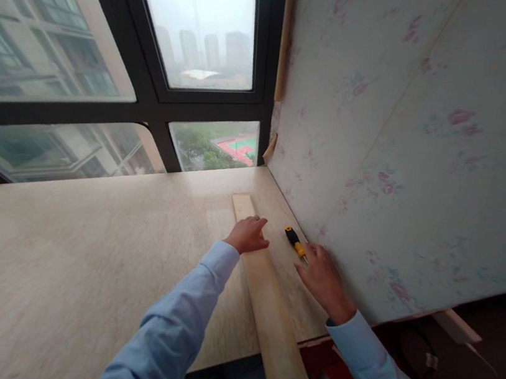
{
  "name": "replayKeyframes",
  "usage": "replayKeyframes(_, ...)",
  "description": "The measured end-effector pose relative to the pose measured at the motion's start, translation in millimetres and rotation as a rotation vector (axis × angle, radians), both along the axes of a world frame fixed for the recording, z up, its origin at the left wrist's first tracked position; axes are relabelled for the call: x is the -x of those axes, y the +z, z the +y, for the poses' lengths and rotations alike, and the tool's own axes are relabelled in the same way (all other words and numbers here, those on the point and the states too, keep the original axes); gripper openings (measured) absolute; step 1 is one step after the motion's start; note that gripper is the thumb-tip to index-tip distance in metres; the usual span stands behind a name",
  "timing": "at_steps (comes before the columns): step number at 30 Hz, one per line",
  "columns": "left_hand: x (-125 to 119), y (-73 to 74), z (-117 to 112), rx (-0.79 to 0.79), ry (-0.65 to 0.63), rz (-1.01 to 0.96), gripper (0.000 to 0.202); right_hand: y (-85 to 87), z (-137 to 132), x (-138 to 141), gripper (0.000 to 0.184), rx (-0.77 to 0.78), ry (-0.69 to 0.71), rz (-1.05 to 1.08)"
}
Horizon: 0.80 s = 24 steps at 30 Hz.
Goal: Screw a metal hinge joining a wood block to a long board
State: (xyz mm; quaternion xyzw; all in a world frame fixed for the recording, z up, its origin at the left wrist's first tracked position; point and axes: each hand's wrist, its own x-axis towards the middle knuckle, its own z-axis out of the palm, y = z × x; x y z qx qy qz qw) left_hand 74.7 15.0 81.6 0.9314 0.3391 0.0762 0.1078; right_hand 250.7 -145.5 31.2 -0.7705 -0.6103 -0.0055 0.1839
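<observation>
A long, pale wooden board (270,312) lies on the stone windowsill, its near end jutting past the front edge. My left hand (247,234) rests across the board's upper part, index finger and thumb apart and pointing right. To the right of the board, a black-and-yellow screwdriver (293,239) lies near the wall with its handle pointing away from me. My right hand (322,277) is at the screwdriver's shaft, thumb and fingers spread on either side of it. The screwdriver's tip is hidden by this hand.
The beige windowsill (80,270) stretches left under a dark window frame (149,103). A floral-papered wall (418,160) bounds the right side, with peeling trim (270,148) at the corner. Below the sill, a white piece (458,327) and a cable show at lower right.
</observation>
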Motion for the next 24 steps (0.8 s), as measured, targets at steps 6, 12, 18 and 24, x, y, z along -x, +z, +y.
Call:
replayKeyframes(6,73.2,-10.2,4.1,0.372,0.221,-0.65,0.054,-7.8,-4.8,27.8,0.041,-0.126,0.15,0.214)
replayKeyframes(12,110.0,-50.7,-13.7,0.784,0.679,-1.129,0.042,-19.2,-2.3,54.0,0.037,-0.137,0.214,0.415)
replayKeyframes(18,107.6,-69.1,-18.9,0.926,0.839,-1.242,0.034,-32.4,-5.9,62.4,0.041,-0.061,0.216,0.468)
replayKeyframes(24,96.2,-47.7,-21.2,0.8,0.803,-1.277,0.035,-47.3,-11.9,65.9,0.047,-0.036,0.193,0.429)
